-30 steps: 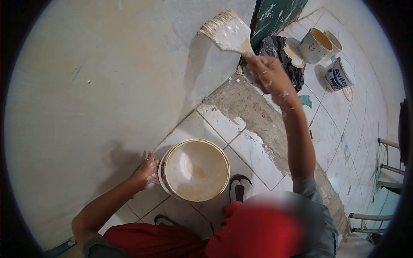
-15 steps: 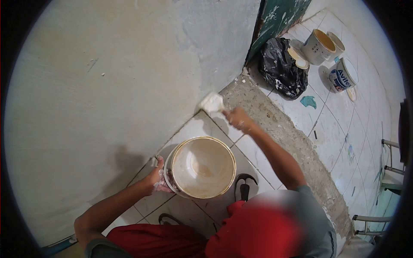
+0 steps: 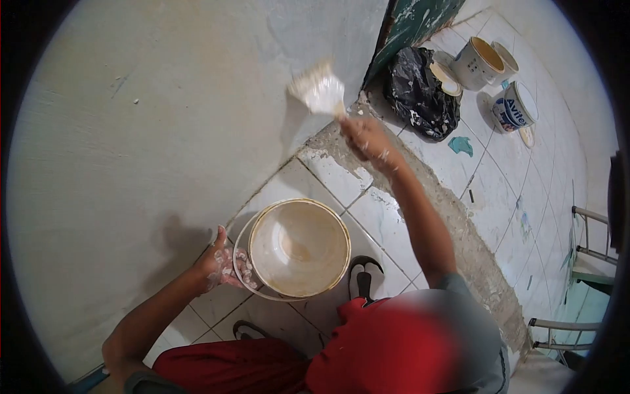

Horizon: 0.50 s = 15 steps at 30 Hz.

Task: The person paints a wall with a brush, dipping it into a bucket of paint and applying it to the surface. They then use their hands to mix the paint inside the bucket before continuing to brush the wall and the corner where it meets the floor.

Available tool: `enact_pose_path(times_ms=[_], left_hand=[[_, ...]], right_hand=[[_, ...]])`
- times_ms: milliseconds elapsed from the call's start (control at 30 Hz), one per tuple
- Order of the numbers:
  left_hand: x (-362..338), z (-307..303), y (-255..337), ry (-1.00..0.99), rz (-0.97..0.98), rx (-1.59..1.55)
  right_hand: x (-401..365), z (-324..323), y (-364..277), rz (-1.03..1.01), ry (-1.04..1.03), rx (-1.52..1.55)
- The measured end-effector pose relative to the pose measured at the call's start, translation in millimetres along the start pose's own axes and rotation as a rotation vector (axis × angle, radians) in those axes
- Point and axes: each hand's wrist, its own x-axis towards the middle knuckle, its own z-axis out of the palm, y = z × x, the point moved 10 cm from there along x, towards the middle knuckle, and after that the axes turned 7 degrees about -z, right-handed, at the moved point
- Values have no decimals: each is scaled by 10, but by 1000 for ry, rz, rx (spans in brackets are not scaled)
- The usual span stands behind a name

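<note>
My right hand (image 3: 371, 141) is closed round the handle of a wide, flat paintbrush (image 3: 319, 90), its pale bristles pointing up and left. The brush is in front of the lower wall (image 3: 164, 118), near its corner; whether it touches cannot be told. White smears mark the fingers. My left hand (image 3: 223, 264), whitened too, is at the left side of a round plastic bucket (image 3: 300, 246), thumb up and fingers apart. The bucket's wire handle passes across these fingers. A cream residue coats the bucket's inside.
A black plastic bag (image 3: 420, 95) lies by the green door (image 3: 417, 29). Several paint buckets stand beyond it, one a labelled tub (image 3: 515, 110). A rough cement strip (image 3: 453, 190) crosses the white tiles. Metal legs (image 3: 564, 325) are at the right. My sandalled foot (image 3: 364, 279) is beside the bucket.
My right hand has raised the paintbrush from the wall's foot, up and slightly left. My left hand has loosened from the bucket's side, its fingers now more spread. The view has shifted slightly.
</note>
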Motion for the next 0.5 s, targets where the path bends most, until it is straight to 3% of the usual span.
enact_pose_path(times_ms=[133, 200, 267, 333, 500], left_hand=[[0, -48, -75, 73, -26, -11], [74, -9, -102, -75, -30, -10], [-22, 124, -15, 20, -9, -23], [-73, 33, -8, 122, 3, -43], [-9, -22, -101, -136, 2, -89]], right_hand=[[0, -108, 1080, 217, -1, -90], [88, -325, 1514, 289, 110, -230], [158, -437, 1468, 341, 108, -262], [259, -644, 1237, 247, 101, -578], [428, -991, 387, 107, 61, -630]])
